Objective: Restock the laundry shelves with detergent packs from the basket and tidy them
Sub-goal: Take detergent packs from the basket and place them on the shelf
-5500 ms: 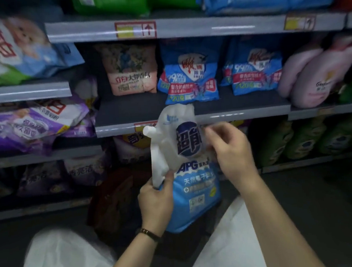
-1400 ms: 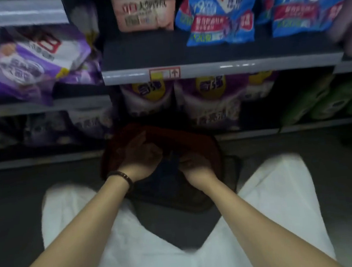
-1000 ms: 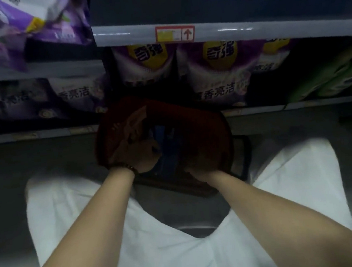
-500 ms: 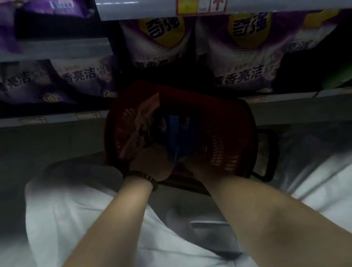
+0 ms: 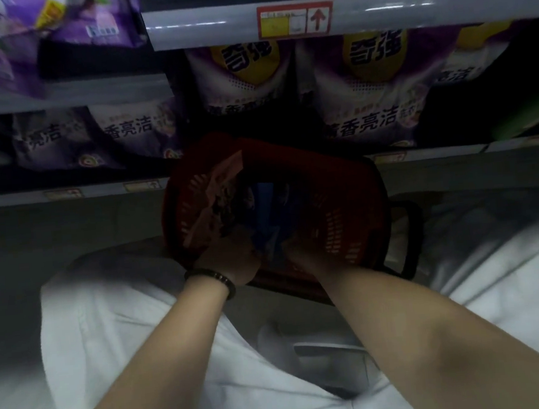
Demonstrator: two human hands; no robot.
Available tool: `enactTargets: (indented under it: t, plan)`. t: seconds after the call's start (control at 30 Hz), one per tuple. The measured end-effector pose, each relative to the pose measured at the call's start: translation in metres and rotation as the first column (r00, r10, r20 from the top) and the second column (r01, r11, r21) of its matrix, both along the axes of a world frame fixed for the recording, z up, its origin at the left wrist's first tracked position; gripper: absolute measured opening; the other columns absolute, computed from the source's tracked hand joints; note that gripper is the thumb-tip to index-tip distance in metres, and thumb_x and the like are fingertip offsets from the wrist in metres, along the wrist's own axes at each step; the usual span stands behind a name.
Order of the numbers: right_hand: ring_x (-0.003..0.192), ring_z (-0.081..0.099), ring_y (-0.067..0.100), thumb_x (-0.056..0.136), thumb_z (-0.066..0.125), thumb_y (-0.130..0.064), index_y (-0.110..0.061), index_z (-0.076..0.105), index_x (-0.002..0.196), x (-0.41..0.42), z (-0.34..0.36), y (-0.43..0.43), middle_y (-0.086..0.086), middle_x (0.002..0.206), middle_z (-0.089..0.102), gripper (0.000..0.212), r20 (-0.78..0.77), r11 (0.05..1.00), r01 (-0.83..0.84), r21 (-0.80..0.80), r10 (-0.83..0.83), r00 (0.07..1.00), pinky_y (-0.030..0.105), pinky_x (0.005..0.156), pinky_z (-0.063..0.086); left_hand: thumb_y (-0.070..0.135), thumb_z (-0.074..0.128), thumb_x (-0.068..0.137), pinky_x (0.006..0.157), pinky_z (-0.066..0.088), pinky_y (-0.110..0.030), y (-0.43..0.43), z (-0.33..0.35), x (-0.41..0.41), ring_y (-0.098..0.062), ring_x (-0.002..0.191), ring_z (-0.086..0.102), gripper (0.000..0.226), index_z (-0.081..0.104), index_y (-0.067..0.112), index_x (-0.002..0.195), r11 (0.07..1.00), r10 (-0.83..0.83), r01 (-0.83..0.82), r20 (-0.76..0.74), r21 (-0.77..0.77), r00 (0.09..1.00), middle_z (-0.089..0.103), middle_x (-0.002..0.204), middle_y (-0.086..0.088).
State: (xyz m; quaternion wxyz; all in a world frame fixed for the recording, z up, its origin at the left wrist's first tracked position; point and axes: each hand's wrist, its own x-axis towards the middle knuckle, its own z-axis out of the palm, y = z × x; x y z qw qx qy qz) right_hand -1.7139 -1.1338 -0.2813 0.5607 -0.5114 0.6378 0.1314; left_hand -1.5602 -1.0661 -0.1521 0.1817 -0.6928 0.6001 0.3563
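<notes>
A red plastic basket (image 5: 341, 178) stands on the floor in front of the bottom shelf, between my knees. Inside it a blue detergent pack (image 5: 272, 210) stands upright, and a pink-orange pack (image 5: 216, 202) leans against the left wall. Both hands reach in over the near rim. My left hand (image 5: 230, 260), with a dark bracelet at the wrist, closes on the blue pack's lower left edge. My right hand (image 5: 305, 256) closes on its lower right edge. The fingertips are lost in shadow.
Purple detergent packs (image 5: 366, 98) fill the bottom shelf behind the basket, and more purple packs (image 5: 131, 131) stand to the left. A grey shelf edge (image 5: 407, 9) with a red price tag (image 5: 294, 19) runs above. A green pack (image 5: 534, 116) shows at far right. The basket's black handle (image 5: 411, 240) hangs on its right.
My view has dropped from the upper shelves to the basket and moved closer. The white and blue pouch I held is gone from view, and both hands have gone down into the basket.
</notes>
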Motion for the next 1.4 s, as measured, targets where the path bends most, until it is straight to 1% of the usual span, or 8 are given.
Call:
enactTargets:
  t: [0.23, 0.4, 0.57, 0.73, 0.87, 1.0, 1.23, 1.4]
  plan:
    - [0.107, 0.060, 0.014, 0.114, 0.038, -0.027, -0.007, 0.070, 0.126, -0.024, 0.080, 0.004, -0.005, 0.120, 0.061, 0.040, 0.149, 0.983, -0.009, -0.185, 0.037, 0.988, 0.015, 0.084, 0.046, 0.032, 0.036, 0.110, 0.116, 0.029, -0.037, 0.006, -0.001, -0.006, -0.031, 0.143, 0.044, 0.046, 0.049, 0.017, 0.152, 0.993, 0.118, -0.118, -0.093, 0.004, 0.989, 0.045, 0.159, -0.012]
    - [0.121, 0.064, 0.035, 0.108, 0.052, -0.034, -0.007, 0.069, 0.128, -0.049, 0.156, -0.006, 0.017, 0.132, 0.068, 0.037, 0.237, 0.955, 0.190, -0.228, -0.135, 0.962, 0.040, 0.101, 0.050, 0.070, 0.047, 0.083, 0.112, 0.039, -0.036, 0.019, 0.010, -0.024, -0.031, 0.133, 0.054, 0.083, 0.061, 0.011, 0.139, 0.989, 0.148, -0.150, -0.210, 0.006, 0.967, 0.059, 0.144, -0.014]
    - [0.096, 0.070, 0.040, 0.102, 0.066, -0.023, -0.015, 0.071, 0.092, -0.083, 0.220, 0.009, 0.025, 0.105, 0.071, 0.013, 0.513, 0.829, 0.547, -0.118, -0.421, 0.748, 0.057, 0.086, 0.060, 0.071, 0.082, 0.061, 0.101, 0.054, -0.035, 0.031, 0.025, -0.052, -0.011, 0.117, 0.066, 0.083, 0.066, 0.028, 0.131, 0.931, 0.225, -0.318, -0.408, -0.177, 0.885, 0.070, 0.128, 0.007]
    - [0.085, 0.072, 0.033, 0.099, 0.069, -0.030, -0.013, 0.070, 0.083, -0.104, 0.287, 0.009, 0.012, 0.084, 0.071, 0.024, 0.667, 0.796, 0.589, -0.138, -0.366, 0.649, 0.038, 0.072, 0.052, 0.034, 0.098, 0.067, 0.087, 0.050, -0.005, 0.040, 0.045, -0.108, 0.021, 0.103, 0.061, 0.072, 0.064, 0.028, 0.130, 0.840, 0.257, -0.511, -0.697, -0.181, 0.670, 0.071, 0.122, 0.014]
    - [0.068, 0.064, 0.021, 0.103, 0.064, -0.027, -0.011, 0.066, 0.081, -0.114, 0.338, 0.019, 0.006, 0.072, 0.063, 0.027, 0.757, 0.805, 0.585, -0.102, -0.319, 0.570, 0.033, 0.063, 0.050, 0.054, 0.087, 0.069, 0.093, 0.061, -0.033, 0.042, 0.058, -0.142, -0.003, 0.110, 0.070, 0.071, 0.061, 0.032, 0.132, 0.615, 0.268, -0.736, -0.804, -0.282, 0.531, 0.072, 0.122, 0.014]
    - [0.072, 0.072, 0.019, 0.107, 0.057, -0.030, -0.011, 0.066, 0.094, -0.113, 0.354, 0.022, 0.005, 0.077, 0.072, 0.026, 0.795, 0.807, 0.586, -0.080, -0.303, 0.526, 0.039, 0.071, 0.060, 0.053, 0.081, 0.082, 0.073, 0.064, -0.050, 0.037, 0.073, -0.142, -0.009, 0.083, 0.076, 0.022, 0.070, 0.049, 0.100, 0.409, 0.337, -0.866, -0.835, -0.286, 0.435, 0.079, 0.094, 0.008]
    - [0.080, 0.074, 0.021, 0.101, 0.066, -0.035, -0.011, 0.069, 0.117, -0.169, 0.306, 0.021, 0.011, 0.100, 0.077, 0.028, 0.690, 0.610, 0.760, -0.224, -0.451, 0.566, 0.030, 0.064, 0.056, 0.019, 0.083, 0.088, 0.078, 0.063, -0.054, 0.038, 0.091, -0.149, -0.029, 0.078, 0.078, 0.008, 0.076, 0.015, 0.090, 0.104, 0.449, -0.988, -0.892, 0.115, -0.056, 0.081, 0.080, -0.006]
    - [0.118, 0.068, 0.031, 0.053, 0.099, -0.060, -0.015, 0.044, 0.148, -0.203, 0.268, 0.027, 0.011, 0.136, 0.066, 0.119, 0.586, 0.562, 0.813, -0.153, -0.611, 0.532, 0.051, 0.101, 0.057, 0.021, 0.084, 0.084, 0.085, 0.061, -0.054, 0.020, 0.116, -0.149, -0.035, 0.081, 0.077, 0.030, 0.073, 0.007, 0.108, 0.098, 0.390, -0.942, -0.883, 0.320, -0.259, 0.081, 0.091, -0.015]
